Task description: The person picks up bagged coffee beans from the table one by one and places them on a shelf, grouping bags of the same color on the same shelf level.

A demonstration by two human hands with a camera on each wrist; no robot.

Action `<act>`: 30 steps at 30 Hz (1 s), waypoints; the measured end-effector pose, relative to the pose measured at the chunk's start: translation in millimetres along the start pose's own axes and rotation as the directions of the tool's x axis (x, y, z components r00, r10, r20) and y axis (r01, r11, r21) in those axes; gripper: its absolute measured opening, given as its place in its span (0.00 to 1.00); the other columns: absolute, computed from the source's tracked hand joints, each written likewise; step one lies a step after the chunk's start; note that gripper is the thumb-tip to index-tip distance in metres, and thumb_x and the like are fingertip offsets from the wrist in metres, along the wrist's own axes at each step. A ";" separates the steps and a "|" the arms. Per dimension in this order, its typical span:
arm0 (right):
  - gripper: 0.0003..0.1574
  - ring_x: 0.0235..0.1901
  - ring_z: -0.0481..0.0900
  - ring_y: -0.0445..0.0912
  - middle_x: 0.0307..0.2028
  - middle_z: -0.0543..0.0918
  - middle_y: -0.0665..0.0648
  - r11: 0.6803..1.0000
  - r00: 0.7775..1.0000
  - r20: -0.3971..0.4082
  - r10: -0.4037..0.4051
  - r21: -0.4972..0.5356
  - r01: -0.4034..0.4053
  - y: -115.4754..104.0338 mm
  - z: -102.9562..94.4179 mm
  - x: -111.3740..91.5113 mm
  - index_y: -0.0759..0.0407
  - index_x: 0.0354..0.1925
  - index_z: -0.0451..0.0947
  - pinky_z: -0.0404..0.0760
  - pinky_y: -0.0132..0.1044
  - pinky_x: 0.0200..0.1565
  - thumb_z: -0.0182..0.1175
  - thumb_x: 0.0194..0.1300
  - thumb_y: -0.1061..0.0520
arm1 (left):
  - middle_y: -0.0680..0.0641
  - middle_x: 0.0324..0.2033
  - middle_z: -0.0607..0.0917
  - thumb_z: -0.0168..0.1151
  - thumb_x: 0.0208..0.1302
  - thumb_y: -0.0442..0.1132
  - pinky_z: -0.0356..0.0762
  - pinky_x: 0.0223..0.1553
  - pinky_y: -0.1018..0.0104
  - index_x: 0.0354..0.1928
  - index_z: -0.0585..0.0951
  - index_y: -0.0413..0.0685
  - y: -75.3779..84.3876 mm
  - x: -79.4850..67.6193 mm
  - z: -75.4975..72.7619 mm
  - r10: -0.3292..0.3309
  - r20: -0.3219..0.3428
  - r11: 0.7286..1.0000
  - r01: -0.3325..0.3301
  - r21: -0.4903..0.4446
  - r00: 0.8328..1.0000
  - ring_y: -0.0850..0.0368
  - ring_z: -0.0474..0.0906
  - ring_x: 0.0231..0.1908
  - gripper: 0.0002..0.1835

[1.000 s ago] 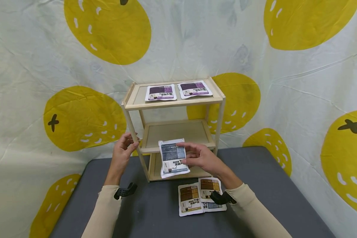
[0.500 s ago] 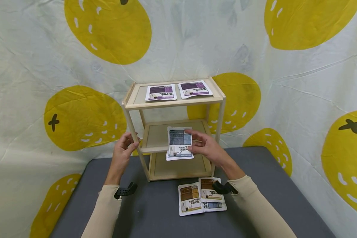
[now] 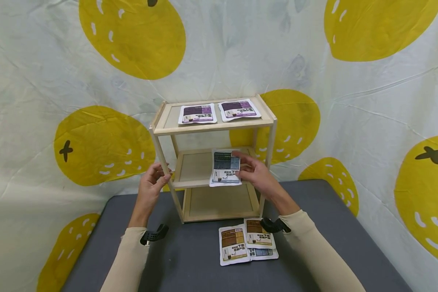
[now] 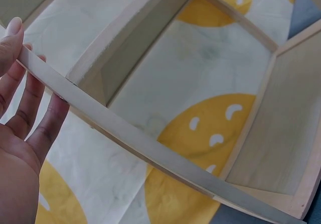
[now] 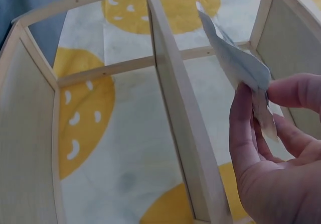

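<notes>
My right hand [image 3: 257,174] pinches a white pouch with a blue-grey label [image 3: 225,167] by its right edge, thumb on one face and fingers behind. The pouch overlaps the middle shelf [image 3: 193,165] of a small wooden rack in the head view. In the right wrist view the same pouch [image 5: 233,58] is seen nearly edge-on, beside the shelf board. My left hand [image 3: 151,188] grips the rack's front left post [image 4: 115,116] between thumb and fingers. Two purple-label pouches [image 3: 198,114] lie side by side on the top shelf [image 3: 173,115].
On the grey table [image 3: 190,259], in front of the rack, lie two brown-label pouches [image 3: 234,245], partly covering a blue-label pouch [image 3: 263,253]. The rack's bottom shelf [image 3: 219,202] sits low over the table. A fruit-print cloth [image 3: 211,48] hangs behind.
My right hand has carried the blue-grey pouch up and to the right, from before the bottom shelf to the middle shelf. My left hand stays on the post.
</notes>
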State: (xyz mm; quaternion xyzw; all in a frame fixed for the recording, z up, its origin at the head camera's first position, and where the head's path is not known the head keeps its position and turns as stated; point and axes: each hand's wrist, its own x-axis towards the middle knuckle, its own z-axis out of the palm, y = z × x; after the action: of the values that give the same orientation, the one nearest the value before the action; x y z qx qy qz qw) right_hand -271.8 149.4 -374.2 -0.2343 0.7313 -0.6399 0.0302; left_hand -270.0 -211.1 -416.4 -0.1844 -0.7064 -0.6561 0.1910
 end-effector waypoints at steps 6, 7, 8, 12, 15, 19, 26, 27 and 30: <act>0.41 0.51 0.75 0.53 0.68 0.66 0.61 0.998 0.998 -0.053 0.037 -0.054 -0.040 2.8 -2.2 5.3 0.47 0.76 0.63 0.78 0.39 0.45 0.60 0.69 0.64 | 0.37 0.45 0.81 0.61 0.70 0.28 0.81 0.48 0.67 0.63 0.74 0.37 0.5 -1.5 -0.4 -0.029 0.005 0.999 0.029 0.017 1.000 0.46 0.80 0.49 0.20; 0.42 0.52 0.75 0.54 0.69 0.65 0.60 0.997 0.997 -0.061 0.042 -0.063 -0.046 3.5 -2.7 6.4 0.47 0.76 0.63 0.78 0.39 0.45 0.61 0.68 0.63 | 0.36 0.45 0.81 0.61 0.70 0.28 0.81 0.48 0.67 0.63 0.74 0.37 1.1 -1.7 -0.3 -0.032 0.008 0.999 0.032 0.019 0.999 0.46 0.80 0.49 0.20; 0.42 0.54 0.75 0.54 0.70 0.65 0.60 0.996 0.997 -0.065 0.046 -0.070 -0.051 4.2 -3.2 7.4 0.46 0.76 0.63 0.78 0.39 0.46 0.61 0.68 0.63 | 0.35 0.46 0.81 0.60 0.71 0.27 0.81 0.49 0.67 0.63 0.74 0.36 2.0 -1.9 -0.1 -0.034 0.011 0.999 0.034 0.018 0.999 0.47 0.80 0.49 0.20; 0.43 0.60 0.74 0.57 0.72 0.63 0.58 0.995 0.996 -0.068 0.056 -0.083 -0.061 5.6 -4.3 11.6 0.45 0.77 0.61 0.79 0.39 0.50 0.61 0.68 0.63 | 0.29 0.47 0.79 0.60 0.71 0.27 0.81 0.50 0.66 0.63 0.73 0.34 10.7 -3.5 1.9 -0.035 0.023 0.999 0.035 0.014 0.999 0.54 0.81 0.49 0.20; 0.43 0.63 0.73 0.59 0.73 0.62 0.58 0.994 0.996 -0.065 0.064 -0.081 -0.069 6.2 -4.5 14.4 0.44 0.77 0.61 0.79 0.42 0.52 0.61 0.69 0.63 | 0.29 0.47 0.79 0.60 0.71 0.27 0.81 0.50 0.66 0.62 0.73 0.33 20.3 -5.3 4.1 -0.023 0.029 1.000 0.023 0.009 0.999 0.57 0.81 0.47 0.19; 0.45 0.64 0.72 0.60 0.74 0.61 0.59 0.994 0.995 -0.070 0.064 -0.086 -0.070 6.8 -4.0 17.7 0.46 0.78 0.60 0.79 0.47 0.54 0.62 0.68 0.64 | 0.31 0.46 0.80 0.60 0.71 0.27 0.81 0.49 0.66 0.62 0.74 0.32 26.8 -7.0 5.6 -0.013 0.030 1.000 0.013 0.006 0.999 0.53 0.81 0.48 0.19; 0.46 0.63 0.71 0.60 0.72 0.61 0.62 0.986 0.991 -0.116 0.069 -0.140 -0.085 5.8 -2.0 22.5 0.47 0.77 0.62 0.77 0.49 0.54 0.64 0.64 0.65 | 0.33 0.45 0.80 0.60 0.71 0.28 0.81 0.49 0.65 0.61 0.74 0.32 25.6 -6.9 5.4 -0.016 0.028 1.000 0.016 0.013 0.999 0.53 0.81 0.47 0.19; 0.46 0.63 0.71 0.59 0.73 0.61 0.62 0.985 0.989 -0.128 0.075 -0.143 -0.093 6.2 -1.6 23.3 0.46 0.77 0.62 0.76 0.49 0.54 0.63 0.65 0.65 | 0.33 0.45 0.80 0.60 0.71 0.28 0.81 0.49 0.65 0.61 0.74 0.32 25.5 -6.7 5.4 -0.015 0.028 1.000 0.015 0.013 0.999 0.54 0.81 0.47 0.19; 0.45 0.63 0.70 0.58 0.74 0.61 0.60 0.982 0.985 -0.157 0.075 -0.158 -0.100 5.9 -0.1 24.5 0.46 0.77 0.62 0.76 0.46 0.52 0.60 0.65 0.65 | 0.30 0.46 0.79 0.60 0.71 0.28 0.81 0.49 0.66 0.61 0.74 0.33 26.7 -6.4 5.6 -0.020 0.028 1.000 0.020 0.012 0.999 0.55 0.81 0.47 0.19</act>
State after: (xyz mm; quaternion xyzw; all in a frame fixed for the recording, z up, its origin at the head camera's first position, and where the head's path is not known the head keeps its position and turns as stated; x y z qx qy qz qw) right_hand -295.4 140.5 -373.5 -0.1549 0.7915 -0.5909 -0.0163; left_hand -251.0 -203.6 -397.1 -0.1855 -0.7147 -0.6511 0.1756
